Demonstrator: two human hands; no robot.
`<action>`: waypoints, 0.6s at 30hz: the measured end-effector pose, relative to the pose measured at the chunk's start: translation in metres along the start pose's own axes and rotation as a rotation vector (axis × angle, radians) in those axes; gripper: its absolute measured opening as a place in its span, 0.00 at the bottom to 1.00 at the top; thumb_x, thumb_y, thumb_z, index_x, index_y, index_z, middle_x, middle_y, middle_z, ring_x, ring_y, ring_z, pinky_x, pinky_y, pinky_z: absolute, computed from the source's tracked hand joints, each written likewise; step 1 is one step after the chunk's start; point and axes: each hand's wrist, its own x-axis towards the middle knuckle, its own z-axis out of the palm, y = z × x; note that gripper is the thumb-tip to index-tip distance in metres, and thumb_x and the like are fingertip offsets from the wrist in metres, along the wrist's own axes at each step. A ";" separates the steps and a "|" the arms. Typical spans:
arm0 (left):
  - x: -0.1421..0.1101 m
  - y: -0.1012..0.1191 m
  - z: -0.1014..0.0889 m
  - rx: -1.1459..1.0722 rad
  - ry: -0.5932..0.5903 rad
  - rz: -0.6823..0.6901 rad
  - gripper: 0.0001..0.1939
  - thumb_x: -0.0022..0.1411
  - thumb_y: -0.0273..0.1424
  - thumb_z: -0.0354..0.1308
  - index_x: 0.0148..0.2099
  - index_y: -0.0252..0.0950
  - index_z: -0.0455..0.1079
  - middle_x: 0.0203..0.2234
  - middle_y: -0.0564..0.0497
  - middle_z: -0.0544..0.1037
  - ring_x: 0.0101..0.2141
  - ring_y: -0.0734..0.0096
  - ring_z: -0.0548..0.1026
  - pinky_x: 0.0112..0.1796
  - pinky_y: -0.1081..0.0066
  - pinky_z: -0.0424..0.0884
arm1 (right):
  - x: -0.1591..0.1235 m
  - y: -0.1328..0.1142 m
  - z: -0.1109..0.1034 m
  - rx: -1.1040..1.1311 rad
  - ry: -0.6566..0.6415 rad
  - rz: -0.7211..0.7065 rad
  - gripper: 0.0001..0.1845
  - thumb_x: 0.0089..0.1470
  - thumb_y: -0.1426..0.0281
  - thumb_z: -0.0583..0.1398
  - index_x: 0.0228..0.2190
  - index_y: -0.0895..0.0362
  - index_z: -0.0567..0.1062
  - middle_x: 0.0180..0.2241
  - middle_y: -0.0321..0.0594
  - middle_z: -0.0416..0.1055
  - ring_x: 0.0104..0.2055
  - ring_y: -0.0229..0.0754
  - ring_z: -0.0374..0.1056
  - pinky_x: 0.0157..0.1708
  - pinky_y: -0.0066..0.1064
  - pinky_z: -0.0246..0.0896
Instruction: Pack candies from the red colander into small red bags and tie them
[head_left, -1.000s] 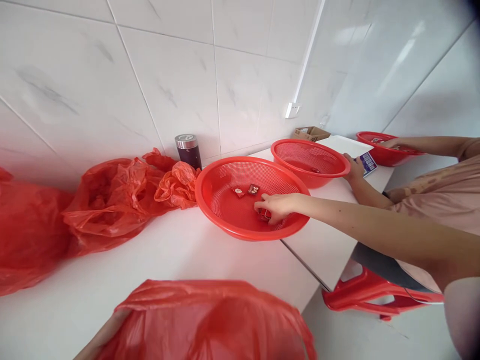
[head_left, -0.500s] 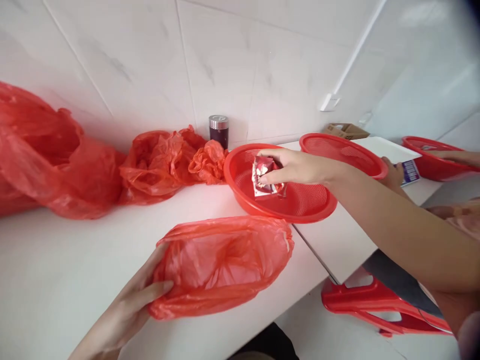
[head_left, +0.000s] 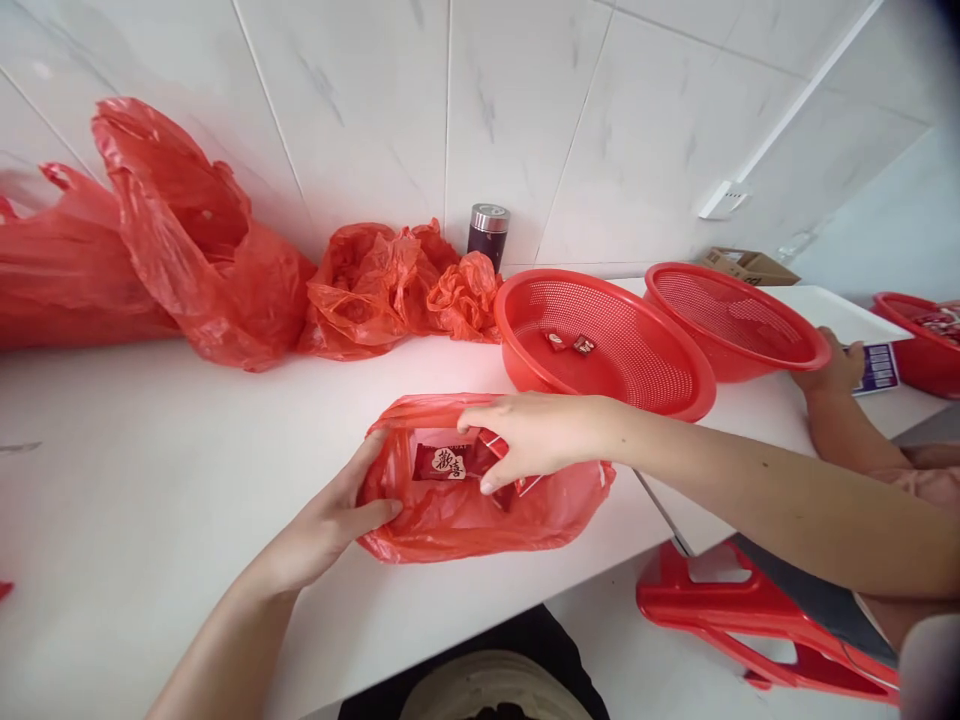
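Inside red plastic bag, "歡喜" packet

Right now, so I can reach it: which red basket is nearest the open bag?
The basket directly behind the bag: it holds two small red packets. The second basket lies farther along, and the third farther still, at the right edge.

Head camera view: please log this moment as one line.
left hand: grips red plastic bag rim | right hand: at bag mouth | red printed packet: inside bag | red mesh basket: two small packets
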 end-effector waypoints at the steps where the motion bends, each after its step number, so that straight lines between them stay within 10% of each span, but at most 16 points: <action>1: 0.000 0.000 0.000 -0.005 0.011 -0.008 0.39 0.63 0.37 0.56 0.70 0.50 0.41 0.69 0.54 0.45 0.66 0.51 0.48 0.61 0.56 0.55 | -0.003 0.002 -0.001 -0.013 -0.009 0.001 0.25 0.46 0.58 0.67 0.47 0.45 0.71 0.37 0.37 0.73 0.35 0.47 0.70 0.25 0.33 0.59; 9: 0.000 0.003 -0.001 -0.079 -0.043 -0.058 0.36 0.62 0.37 0.58 0.69 0.53 0.48 0.68 0.56 0.52 0.64 0.52 0.55 0.61 0.57 0.57 | -0.018 0.032 -0.026 0.131 0.293 -0.010 0.14 0.55 0.63 0.58 0.44 0.48 0.73 0.42 0.35 0.74 0.39 0.40 0.70 0.35 0.28 0.62; 13: 0.000 0.005 -0.001 -0.055 -0.072 -0.084 0.35 0.62 0.39 0.58 0.68 0.53 0.50 0.66 0.55 0.56 0.63 0.52 0.57 0.61 0.55 0.57 | -0.007 0.100 -0.052 0.063 0.522 0.222 0.13 0.57 0.60 0.58 0.42 0.51 0.74 0.38 0.36 0.76 0.34 0.39 0.71 0.34 0.28 0.63; 18: -0.001 0.004 -0.002 -0.011 -0.021 -0.115 0.34 0.61 0.42 0.57 0.68 0.51 0.52 0.66 0.54 0.56 0.64 0.52 0.54 0.62 0.53 0.53 | 0.004 0.185 -0.061 0.110 0.357 0.628 0.34 0.48 0.60 0.66 0.55 0.57 0.68 0.44 0.47 0.75 0.38 0.47 0.73 0.33 0.31 0.67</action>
